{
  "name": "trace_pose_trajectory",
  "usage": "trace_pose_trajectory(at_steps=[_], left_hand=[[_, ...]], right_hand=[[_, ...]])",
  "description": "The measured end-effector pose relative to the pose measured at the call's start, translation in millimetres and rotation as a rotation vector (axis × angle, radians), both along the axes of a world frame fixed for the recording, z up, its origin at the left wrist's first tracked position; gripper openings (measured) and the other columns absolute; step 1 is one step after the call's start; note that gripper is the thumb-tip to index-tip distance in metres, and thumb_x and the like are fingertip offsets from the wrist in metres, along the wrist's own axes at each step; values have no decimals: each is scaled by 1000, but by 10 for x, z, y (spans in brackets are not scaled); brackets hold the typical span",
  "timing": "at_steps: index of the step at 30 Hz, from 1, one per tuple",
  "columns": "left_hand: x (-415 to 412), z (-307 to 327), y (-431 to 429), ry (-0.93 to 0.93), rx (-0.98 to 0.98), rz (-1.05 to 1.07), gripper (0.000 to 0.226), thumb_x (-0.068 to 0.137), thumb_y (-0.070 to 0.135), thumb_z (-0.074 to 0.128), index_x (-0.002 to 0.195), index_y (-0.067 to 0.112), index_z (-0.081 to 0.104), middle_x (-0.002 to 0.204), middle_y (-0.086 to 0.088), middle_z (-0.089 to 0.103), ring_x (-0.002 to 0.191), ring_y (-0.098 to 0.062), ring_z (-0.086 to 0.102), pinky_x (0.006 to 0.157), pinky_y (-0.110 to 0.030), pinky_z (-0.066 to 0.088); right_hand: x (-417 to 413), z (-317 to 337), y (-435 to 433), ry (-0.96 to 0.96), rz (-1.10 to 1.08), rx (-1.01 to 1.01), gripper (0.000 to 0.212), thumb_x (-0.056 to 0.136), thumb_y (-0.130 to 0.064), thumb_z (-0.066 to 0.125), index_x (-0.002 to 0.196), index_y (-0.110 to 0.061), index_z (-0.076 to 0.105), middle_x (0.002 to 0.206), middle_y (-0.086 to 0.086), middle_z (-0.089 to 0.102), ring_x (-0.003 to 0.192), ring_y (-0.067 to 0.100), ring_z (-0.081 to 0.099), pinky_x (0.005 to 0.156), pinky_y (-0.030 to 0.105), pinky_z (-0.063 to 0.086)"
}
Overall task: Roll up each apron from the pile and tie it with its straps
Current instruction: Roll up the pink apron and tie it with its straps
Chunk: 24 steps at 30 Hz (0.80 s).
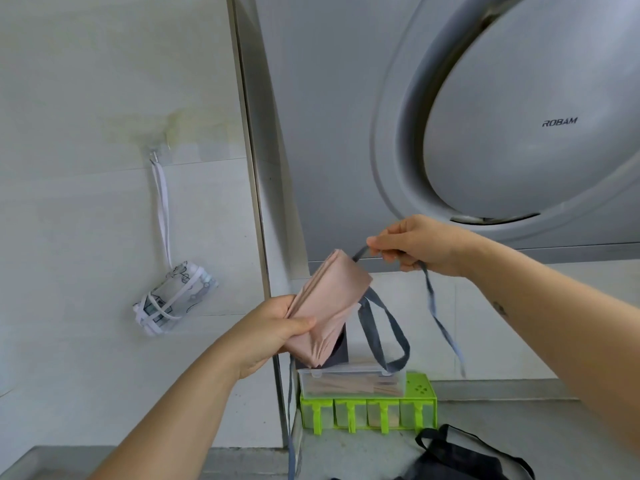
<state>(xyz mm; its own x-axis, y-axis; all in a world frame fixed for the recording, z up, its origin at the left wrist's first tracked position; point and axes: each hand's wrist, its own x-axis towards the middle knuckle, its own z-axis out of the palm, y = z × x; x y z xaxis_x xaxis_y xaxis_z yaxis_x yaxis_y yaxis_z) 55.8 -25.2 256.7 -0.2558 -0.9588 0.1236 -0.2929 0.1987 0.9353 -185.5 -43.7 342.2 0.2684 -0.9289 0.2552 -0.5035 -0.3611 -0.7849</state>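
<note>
Left hand grips the lower end of the rolled pink apron, thumb across the fabric. Right hand, higher and to its right, pinches a grey strap coming off the roll's top; the loose end hangs below that hand. Left of the left hand, a tied white apron hangs on the wall. Below both hands lies a black apron.
</note>
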Motion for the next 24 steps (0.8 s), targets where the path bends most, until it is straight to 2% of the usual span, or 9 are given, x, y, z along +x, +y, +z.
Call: trace_pose_trajectory(at_steps=[3,6,11,14,17,18,20,22,24], left_hand=[[-144,-112,-56,115,-39,162,16,89,15,61,105,13,65,97,-10,73,92,-28,69,89,-51,53],[-278,-146,-130,285,-68,292,30,77,22,62,105,13,66,96,-11,73,92,-33,68,86,-56,53],[-398,-55,-215,590,-76,424,20,94,9,54,111,3,62,100,-19,70,93,-36,68,90,-51,53],[-408,-14,-233,728,-72,451,19,94,9,54,110,2,60,97,-16,70,90,-30,68,87,-43,54],[-461,27,-214,825,-29,404,10,97,7,48,94,5,57,54,-2,61,51,-11,60,68,-32,49],[-469,40,-207,858,-4,376,11,99,6,45,95,5,56,46,0,55,45,-8,56,71,-32,50],[-457,57,-193,928,39,318,19,99,6,44,112,1,57,62,-5,60,61,-12,61,90,-38,50],[-415,68,-187,979,74,277,29,98,6,45,125,0,55,86,-11,65,79,-18,63,91,-38,51],[-383,84,-169,1015,106,236,27,98,5,44,121,1,57,96,-13,67,85,-21,65,85,-34,52]], right_hand=[[211,-122,126,277,-155,-411,23,87,-20,63,67,-13,70,55,-10,59,41,5,43,45,13,32],[487,-442,233,323,-138,-562,30,90,-19,57,66,-4,67,58,-5,63,46,3,47,52,16,34],[648,-859,316,-9,-65,-459,36,96,-15,52,65,-1,64,44,-13,52,48,2,47,49,12,32],[712,-1012,344,-86,-23,-428,37,96,-17,52,65,0,63,45,-20,50,47,5,46,49,12,31],[743,-1139,310,-81,15,-422,37,98,-18,49,62,-15,60,57,-12,60,57,8,56,53,18,37],[736,-1177,281,-91,24,-411,38,98,-19,48,62,-21,58,68,-4,67,68,14,63,61,27,45],[699,-1182,265,-129,48,-361,37,98,-20,48,63,-24,59,86,8,71,85,26,65,72,33,50],[647,-1130,276,-250,93,-259,31,96,-17,52,70,-19,68,81,4,70,68,8,62,59,16,46],[592,-1074,258,-406,135,-92,22,94,-13,55,79,-11,72,63,-6,63,52,-2,50,51,8,37]])
